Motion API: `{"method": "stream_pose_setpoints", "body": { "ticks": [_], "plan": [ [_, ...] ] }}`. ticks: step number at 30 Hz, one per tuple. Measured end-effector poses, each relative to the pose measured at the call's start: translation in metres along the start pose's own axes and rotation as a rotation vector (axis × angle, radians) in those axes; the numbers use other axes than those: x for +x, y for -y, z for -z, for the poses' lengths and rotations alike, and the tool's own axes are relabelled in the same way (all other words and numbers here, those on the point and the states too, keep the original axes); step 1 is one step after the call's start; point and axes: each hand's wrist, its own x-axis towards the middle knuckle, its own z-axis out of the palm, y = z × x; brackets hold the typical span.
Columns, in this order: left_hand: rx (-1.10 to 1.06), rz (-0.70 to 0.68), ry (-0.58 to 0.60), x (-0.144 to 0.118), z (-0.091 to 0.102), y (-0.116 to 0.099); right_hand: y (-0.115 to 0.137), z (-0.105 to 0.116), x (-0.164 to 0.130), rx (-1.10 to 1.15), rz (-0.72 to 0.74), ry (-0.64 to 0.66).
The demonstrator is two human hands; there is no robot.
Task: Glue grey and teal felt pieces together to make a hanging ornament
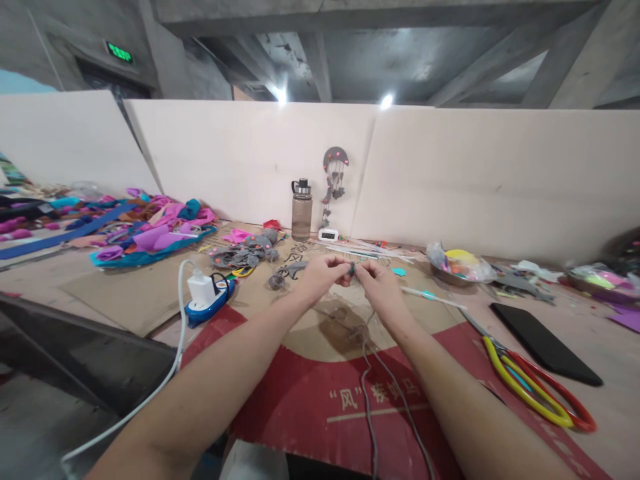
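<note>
Grey felt piece (353, 269), a very small scrap, sits pinched between the fingertips of both hands, out at arm's length over the brown cardboard (320, 320). The left hand (324, 272) has its fingers curled in and closed on the piece's left edge; the right hand (376, 277) is closed the same way on the right edge, knuckles up. The two hands nearly touch, with only the scrap between them. Exactly how the fingers overlap on it is too small to tell.

Judging by its look, the piece is light, soft and floppy, with no stiffness of its own, so it will fold wherever it is not supported. It seems neither fragile nor slippery; felt grips skin well. Best hold is a fingertip pinch at the edges, close together, as both hands have it now.

A thin grey cord (369, 393) trails from below the hands back toward the body, across the red printed cardboard; whether it joins the piece is unclear.

Just beyond the left hand lie more grey felt cut-outs (247, 253). Right of the right hand lie yellow-and-red scissors (535, 383) and a black phone (545, 343). Left of the left hand sits a blue power strip (209, 301) with a white charger.
</note>
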Motion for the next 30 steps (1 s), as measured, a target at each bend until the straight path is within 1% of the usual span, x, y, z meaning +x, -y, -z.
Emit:
{"method": "stream_pose_setpoints", "body": {
  "ticks": [5,13,18,20,23,26,28,30],
  "plan": [
    [-0.046,0.009,-0.034,0.002,0.002,0.004,-0.002,-0.002,0.001,0.042,-0.018,0.037],
    [0.044,-0.031,-0.064,0.001,0.000,0.002,0.001,-0.001,-0.001,0.013,-0.051,0.010],
    [0.170,-0.089,-0.049,-0.002,-0.002,-0.001,0.000,-0.001,0.000,-0.066,0.006,-0.037],
    [0.186,-0.088,-0.037,-0.003,-0.002,-0.002,0.000,-0.001,0.000,-0.085,0.025,-0.051],
    [0.101,-0.031,-0.043,0.000,0.000,0.001,-0.001,-0.001,0.000,-0.053,0.017,-0.018],
    [0.001,0.015,-0.101,0.005,0.003,0.006,-0.004,-0.004,0.001,0.018,-0.013,0.031],
    [-0.026,0.027,-0.132,0.006,0.004,0.008,-0.008,-0.006,0.001,0.057,-0.034,0.012],
    [-0.028,0.027,-0.135,0.007,0.004,0.008,-0.011,-0.007,0.002,0.089,-0.058,-0.030]
  ]
}}
